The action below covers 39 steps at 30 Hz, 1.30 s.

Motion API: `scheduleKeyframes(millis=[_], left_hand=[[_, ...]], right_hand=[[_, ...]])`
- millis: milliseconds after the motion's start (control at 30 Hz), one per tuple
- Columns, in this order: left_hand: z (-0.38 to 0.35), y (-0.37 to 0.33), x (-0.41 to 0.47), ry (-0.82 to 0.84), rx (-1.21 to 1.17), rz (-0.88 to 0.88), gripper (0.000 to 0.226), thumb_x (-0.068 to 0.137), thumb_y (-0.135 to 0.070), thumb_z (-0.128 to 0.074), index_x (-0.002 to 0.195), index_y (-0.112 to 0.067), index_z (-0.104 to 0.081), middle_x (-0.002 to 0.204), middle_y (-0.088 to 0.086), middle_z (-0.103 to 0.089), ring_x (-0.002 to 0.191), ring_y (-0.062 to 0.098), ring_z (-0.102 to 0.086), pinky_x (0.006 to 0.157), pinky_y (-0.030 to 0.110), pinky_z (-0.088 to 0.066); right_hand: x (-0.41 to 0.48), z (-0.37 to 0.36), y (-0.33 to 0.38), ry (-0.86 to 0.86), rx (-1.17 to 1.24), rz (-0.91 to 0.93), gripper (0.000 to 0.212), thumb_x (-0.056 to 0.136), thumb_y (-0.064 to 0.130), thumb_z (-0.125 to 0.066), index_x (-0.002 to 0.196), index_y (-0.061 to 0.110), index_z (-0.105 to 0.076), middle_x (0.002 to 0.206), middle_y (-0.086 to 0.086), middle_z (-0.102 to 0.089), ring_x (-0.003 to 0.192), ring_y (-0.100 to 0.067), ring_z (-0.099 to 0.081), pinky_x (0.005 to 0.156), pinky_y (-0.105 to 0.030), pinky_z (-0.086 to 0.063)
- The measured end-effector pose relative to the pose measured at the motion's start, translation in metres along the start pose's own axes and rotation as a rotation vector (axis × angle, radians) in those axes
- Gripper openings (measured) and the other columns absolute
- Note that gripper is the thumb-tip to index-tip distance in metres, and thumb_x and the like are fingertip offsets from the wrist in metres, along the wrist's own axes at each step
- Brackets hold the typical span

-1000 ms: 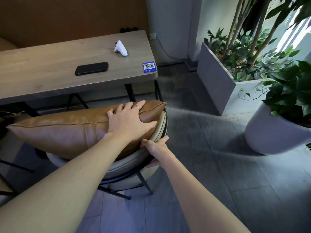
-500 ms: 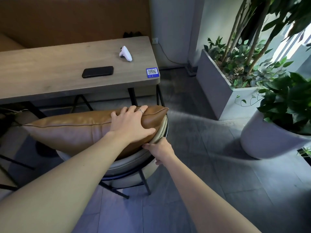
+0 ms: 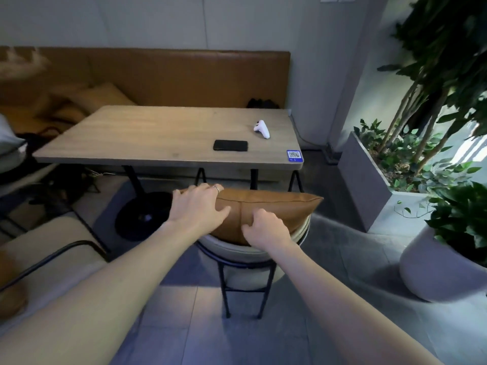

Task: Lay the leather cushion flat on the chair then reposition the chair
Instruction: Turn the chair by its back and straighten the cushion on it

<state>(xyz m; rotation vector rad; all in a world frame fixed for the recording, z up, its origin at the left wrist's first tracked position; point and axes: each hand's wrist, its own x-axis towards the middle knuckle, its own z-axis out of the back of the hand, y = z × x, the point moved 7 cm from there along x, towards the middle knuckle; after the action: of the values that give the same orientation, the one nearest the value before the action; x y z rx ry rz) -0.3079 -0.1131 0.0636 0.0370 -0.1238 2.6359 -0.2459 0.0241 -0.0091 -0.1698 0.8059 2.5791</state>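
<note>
Left hand point(image 3: 196, 206) spread flat on cushion point(image 3: 268, 209), right hand point(image 3: 266, 229) curled w/ fingertips pressing its near face, chair point(image 3: 245, 262) under both, table point(image 3: 158, 135) beyond them.

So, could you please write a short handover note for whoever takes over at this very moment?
Left hand: spread flat on the left end of the leather cushion, pressing it, not gripping.
Right hand: fingers curled on the cushion's near edge, above the chair rim.
Cushion lies across the chair seat, right corner overhanging.
Chair stands in front of the table.
Done: cushion appears laid flat.
Left: reposition the chair.
</note>
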Motion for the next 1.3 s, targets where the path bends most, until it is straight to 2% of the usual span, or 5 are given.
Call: scheduleKeyframes(millis=[400, 633, 1067, 1200, 1300], left_hand=[[0.192, 0.221, -0.22, -0.257, -0.002, 0.275, 0.061, 0.098, -0.057, -0.056, 0.15, -0.025, -0.051, 0.145, 0.005, -0.061, 0.133, 0.031, -0.054, 0.105, 0.052, -0.043], [0.232, 0.354, -0.371, -0.378, -0.159, 0.564, 0.063, 0.1, -0.062, -0.046, 0.155, -0.032, -0.045, 0.156, 0.006, -0.051, 0.139, 0.034, -0.049, 0.104, 0.05, -0.044], [0.212, 0.523, -0.45, -0.363, -0.226, 0.865, 0.061, 0.105, -0.056, -0.039, 0.151, -0.018, -0.05, 0.155, 0.007, -0.053, 0.138, 0.035, -0.048, 0.106, 0.053, -0.04], [0.192, 0.585, -0.425, -0.362, -0.137, 0.869, 0.044, 0.11, -0.038, -0.034, 0.122, -0.01, -0.065, 0.123, 0.018, -0.072, 0.115, 0.041, -0.063, 0.09, 0.047, -0.043], [0.181, 0.636, -0.396, -0.433, -0.029, 0.807, 0.031, 0.109, -0.029, -0.035, 0.086, -0.016, -0.054, 0.08, 0.016, -0.072, 0.082, 0.043, -0.069, 0.068, 0.04, -0.035]], right_hand=[[-0.197, -0.03, 0.309, -0.169, -0.173, 0.601, 0.037, 0.102, 0.032, -0.047, 0.134, 0.013, -0.054, 0.127, -0.016, -0.061, 0.115, -0.039, -0.059, 0.093, -0.05, -0.051], [-0.317, -0.082, 0.42, -0.224, -0.088, 0.944, 0.051, 0.104, 0.036, -0.048, 0.152, 0.02, -0.042, 0.153, -0.007, -0.046, 0.138, -0.028, -0.045, 0.11, -0.044, -0.04], [-0.318, -0.207, 0.574, 0.019, -0.068, 1.031, 0.057, 0.102, 0.043, -0.049, 0.155, 0.025, -0.036, 0.156, -0.003, -0.041, 0.137, -0.03, -0.046, 0.107, -0.049, -0.043], [-0.28, -0.257, 0.619, 0.083, -0.108, 1.03, 0.057, 0.102, 0.042, -0.05, 0.155, 0.026, -0.036, 0.156, -0.004, -0.04, 0.132, -0.031, -0.049, 0.104, -0.044, -0.044], [-0.238, -0.299, 0.656, 0.147, -0.111, 1.015, 0.057, 0.102, 0.041, -0.051, 0.154, 0.025, -0.036, 0.155, -0.005, -0.04, 0.133, -0.033, -0.047, 0.105, -0.046, -0.043]])
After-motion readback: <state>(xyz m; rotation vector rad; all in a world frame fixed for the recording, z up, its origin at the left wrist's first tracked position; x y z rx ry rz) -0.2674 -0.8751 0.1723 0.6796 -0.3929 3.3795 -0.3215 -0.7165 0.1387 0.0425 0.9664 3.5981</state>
